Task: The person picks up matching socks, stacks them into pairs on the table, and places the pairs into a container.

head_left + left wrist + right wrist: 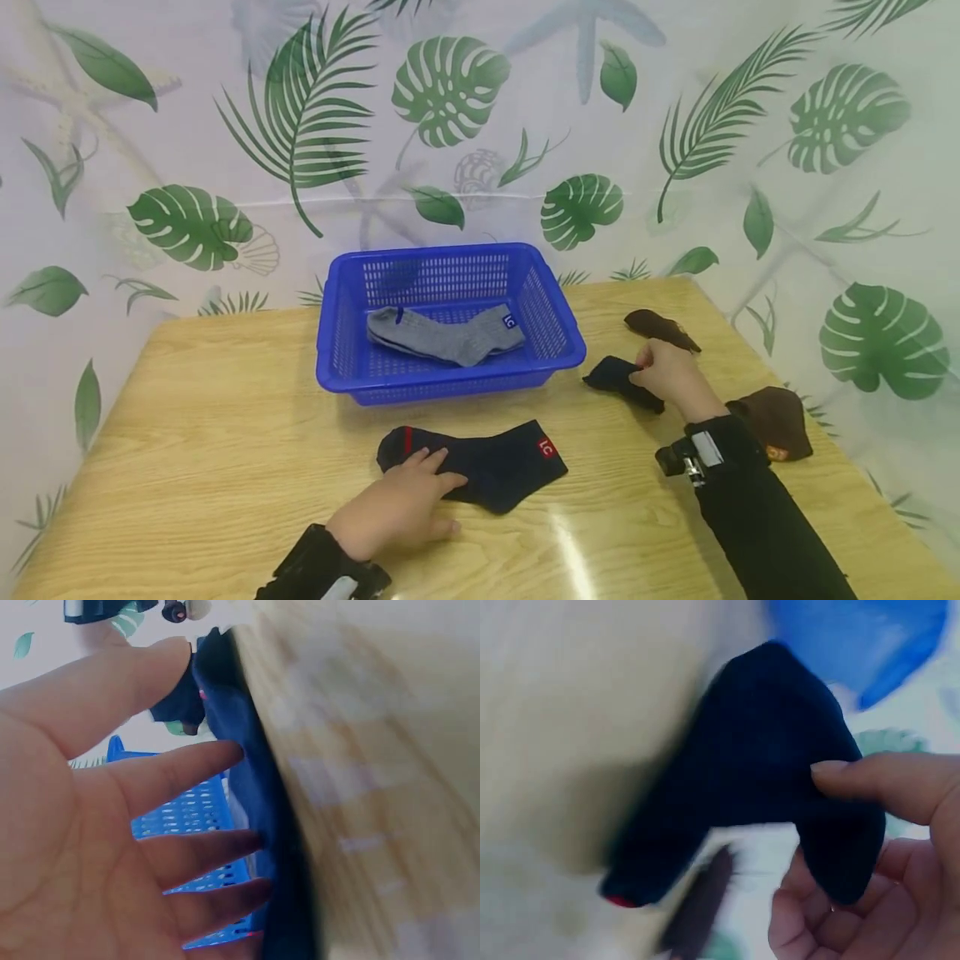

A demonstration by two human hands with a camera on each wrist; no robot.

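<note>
Your left hand (397,508) presses straight, spread fingers on the flat navy sock (487,467), while your right hand (671,375) pinches a second navy sock (611,377) beside the blue basket (555,333).

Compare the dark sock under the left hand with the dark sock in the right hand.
The sock under the left hand lies flat and spread on the table; the sock in the right hand is bunched and partly lifted. The left hand rests on its sock with straight fingers; the right hand pinches its sock. Both are dark navy with red marks.
</note>
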